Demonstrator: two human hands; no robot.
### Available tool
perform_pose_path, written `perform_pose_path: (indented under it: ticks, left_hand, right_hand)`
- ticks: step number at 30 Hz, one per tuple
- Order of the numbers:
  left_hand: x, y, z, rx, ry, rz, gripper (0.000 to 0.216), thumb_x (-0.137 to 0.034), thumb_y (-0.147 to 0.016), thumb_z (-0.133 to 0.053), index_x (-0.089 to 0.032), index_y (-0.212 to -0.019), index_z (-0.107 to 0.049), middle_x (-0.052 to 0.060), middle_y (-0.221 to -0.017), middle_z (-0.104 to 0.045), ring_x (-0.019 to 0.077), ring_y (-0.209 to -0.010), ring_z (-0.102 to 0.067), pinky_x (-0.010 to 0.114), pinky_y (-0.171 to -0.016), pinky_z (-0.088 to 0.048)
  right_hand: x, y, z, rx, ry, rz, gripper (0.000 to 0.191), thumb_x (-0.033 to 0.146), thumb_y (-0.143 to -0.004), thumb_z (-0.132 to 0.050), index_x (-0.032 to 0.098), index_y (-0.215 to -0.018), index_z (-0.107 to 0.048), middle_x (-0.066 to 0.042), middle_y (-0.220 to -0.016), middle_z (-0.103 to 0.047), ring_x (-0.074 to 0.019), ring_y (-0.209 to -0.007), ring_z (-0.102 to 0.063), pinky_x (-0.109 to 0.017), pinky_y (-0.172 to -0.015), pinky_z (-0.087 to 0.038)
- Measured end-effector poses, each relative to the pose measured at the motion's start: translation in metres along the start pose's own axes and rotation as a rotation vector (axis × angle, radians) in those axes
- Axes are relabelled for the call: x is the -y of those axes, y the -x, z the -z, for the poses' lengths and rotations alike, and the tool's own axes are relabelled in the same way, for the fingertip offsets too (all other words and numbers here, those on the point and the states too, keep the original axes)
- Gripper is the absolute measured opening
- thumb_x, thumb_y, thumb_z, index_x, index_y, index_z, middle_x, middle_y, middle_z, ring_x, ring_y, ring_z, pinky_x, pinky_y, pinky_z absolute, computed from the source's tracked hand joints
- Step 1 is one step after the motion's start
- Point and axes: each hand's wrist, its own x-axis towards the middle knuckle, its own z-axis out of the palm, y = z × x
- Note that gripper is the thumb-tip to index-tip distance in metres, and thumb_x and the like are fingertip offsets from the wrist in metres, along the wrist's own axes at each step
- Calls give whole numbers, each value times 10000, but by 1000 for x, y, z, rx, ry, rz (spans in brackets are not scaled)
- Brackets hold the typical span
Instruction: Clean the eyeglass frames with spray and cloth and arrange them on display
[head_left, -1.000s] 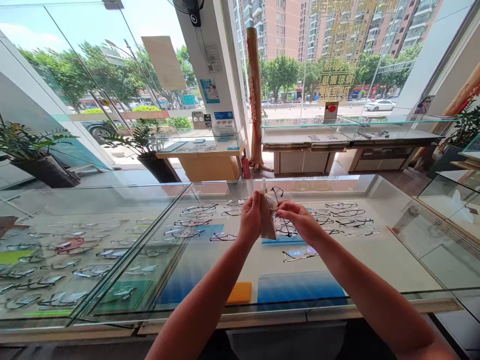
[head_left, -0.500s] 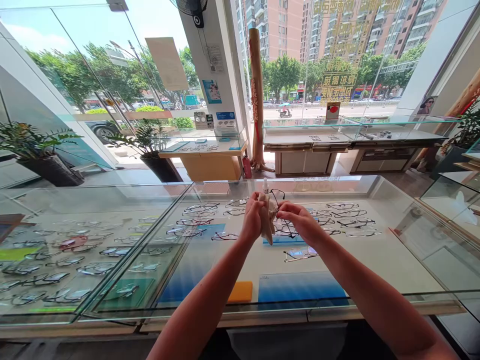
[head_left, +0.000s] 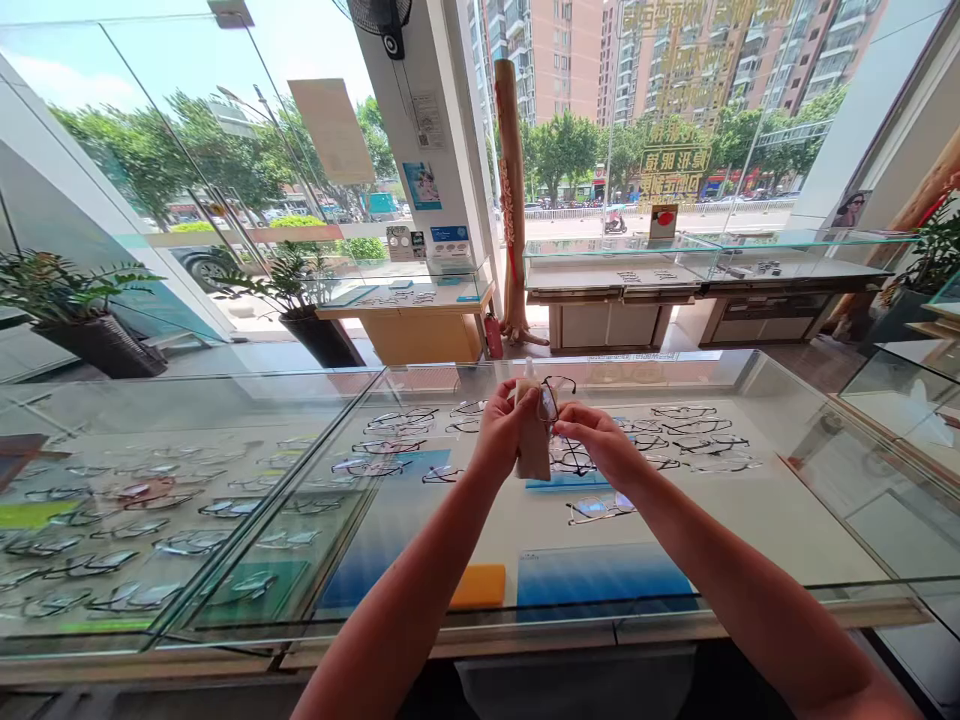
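Note:
Above the glass display case, my left hand is closed on a beige cleaning cloth, which hangs down below the fingers. The cloth lies against one lens of a dark-framed pair of glasses. My right hand pinches the frame of these glasses between thumb and fingers, on the side facing right. One dark temple arm of the glasses sticks out above the hands. Behind the cloth stands a small clear bottle, mostly hidden.
Beneath my hands, the glass display case holds several rows of eyeglasses, blue panels and an orange block. Another case with eyeglasses adjoins it at left. Further back stand a wooden post, potted plants and more showcases.
The cloth has shifted and now hangs flatter and straighter, with more of the lens showing. Both hands stay in nearly the same place, still gripping the cloth and glasses.

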Motion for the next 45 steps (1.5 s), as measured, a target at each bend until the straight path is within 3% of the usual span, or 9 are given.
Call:
perform_pose_path:
  ticks: [8,13,18,23,29,39,45]
  left_hand:
    - [-4,7,-1,194,-27,133,544,-490,-672,-1006,-162,-996,-718,21,-828,-740,119,-599,-654,226,-538,-538]
    - [-2,9,-3,167,-19,139,551,-495,-666,-1010,-162,-1027,-759,35,-871,-754,127,-653,-665,227,-572,-532]
    - [0,7,-2,168,-54,125,534,-549,-687,-987,-145,-946,-753,25,-776,-709,126,-637,-636,233,-591,-506]
    - [1,5,0,126,-36,89,481,-493,-685,-998,-147,-937,-780,29,-807,-739,128,-643,-643,247,-622,-504]
    - [4,-5,4,50,7,1,469,-425,-610,-1045,-154,-908,-805,36,-859,-787,149,-764,-705,262,-773,-543]
    - [-2,5,1,223,102,198,467,-389,-678,-1020,-161,-1016,-792,62,-912,-778,155,-739,-712,260,-721,-578]
    - [-2,9,-1,237,-4,147,489,-383,-690,-1010,-167,-1079,-806,80,-985,-790,188,-823,-730,282,-762,-588]
  right_hand:
    - [0,0,0,68,-44,-16,288,435,-831,-849,215,-752,-683,1,-858,-589,-192,-897,-508,-353,-914,-377]
    - [2,0,0,55,-51,-1,329,469,-819,-867,214,-749,-672,-5,-877,-599,-201,-932,-518,-356,-938,-379]
    - [3,0,1,46,-33,17,317,479,-823,-863,221,-769,-687,-2,-866,-587,-196,-880,-506,-354,-880,-386]
    - [2,-1,2,42,-25,-11,296,471,-821,-854,220,-776,-705,-7,-857,-630,-195,-875,-523,-355,-888,-390]
    - [8,0,2,33,-7,-50,280,457,-812,-852,218,-759,-715,0,-823,-635,-181,-837,-516,-341,-857,-385]
    - [8,1,1,-2,-120,-90,334,480,-755,-916,213,-762,-715,2,-801,-659,-164,-778,-520,-317,-764,-380]
    - [7,1,1,-10,-174,-94,346,469,-727,-938,210,-756,-710,9,-782,-635,-159,-754,-510,-317,-743,-363]
